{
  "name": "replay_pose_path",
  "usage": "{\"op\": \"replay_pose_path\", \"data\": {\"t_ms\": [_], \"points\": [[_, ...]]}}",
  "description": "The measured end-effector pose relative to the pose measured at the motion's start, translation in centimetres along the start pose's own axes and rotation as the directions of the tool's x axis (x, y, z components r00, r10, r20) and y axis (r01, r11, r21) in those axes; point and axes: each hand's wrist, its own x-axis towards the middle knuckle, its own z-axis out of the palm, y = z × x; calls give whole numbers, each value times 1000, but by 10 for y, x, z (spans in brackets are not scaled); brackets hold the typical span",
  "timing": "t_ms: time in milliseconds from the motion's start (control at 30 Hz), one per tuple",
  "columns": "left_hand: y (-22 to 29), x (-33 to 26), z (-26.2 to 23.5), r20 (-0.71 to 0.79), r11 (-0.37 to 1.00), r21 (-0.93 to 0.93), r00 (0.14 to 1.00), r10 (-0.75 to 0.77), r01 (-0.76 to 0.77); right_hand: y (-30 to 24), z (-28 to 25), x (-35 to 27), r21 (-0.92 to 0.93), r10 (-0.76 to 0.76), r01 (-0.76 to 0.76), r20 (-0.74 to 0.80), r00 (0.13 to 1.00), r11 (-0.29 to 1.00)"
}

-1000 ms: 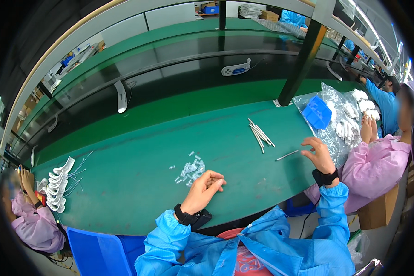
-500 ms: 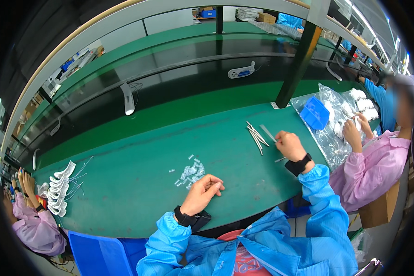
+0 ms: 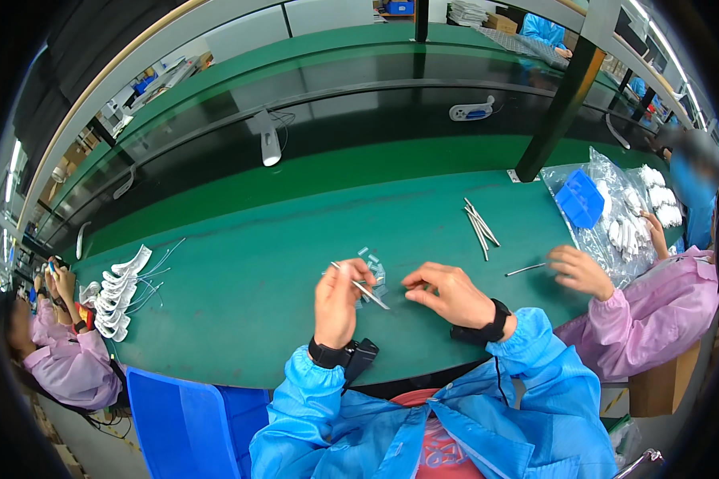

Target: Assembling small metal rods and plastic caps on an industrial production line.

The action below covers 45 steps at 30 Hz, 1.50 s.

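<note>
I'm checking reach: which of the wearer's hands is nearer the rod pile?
Right: the right hand is nearside of the rod pile, slightly left; the left hand is much farther left.

We see bright white strip lights (image 3: 673,57) at the upper right and pale reflections on the glossy dark belt (image 3: 375,128). Our fisheye view bends straight edges and ends in a black rim; the pink-sleeved co-worker's hand (image 3: 580,272) looks smeared, and we lose fine detail in the small clear pieces (image 3: 379,276).
</note>
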Motion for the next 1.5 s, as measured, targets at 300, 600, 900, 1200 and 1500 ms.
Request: {"op": "replay_pose_path", "data": {"t_ms": [300,600,900,1200,1500], "points": [[-1,5,-8,16,997,17,997,-70,70,18,40,28,-437,-164,213,147,975,874],[-2,-2,-1,137,975,164,975,-172,149,16,18,22,-196,-168,187,108,980,963],[-12,-9,6,287,863,426,864,-414,272,27,-5,-4,198,19,-3,-82,996,980],[-13,-9,7,284,825,511,858,-428,243,20,-7,-6,128,-64,74,-81,995,989],[-17,-10,3,302,802,569,861,-410,182,17,-10,-4,14,-222,222,-39,974,975]]}}
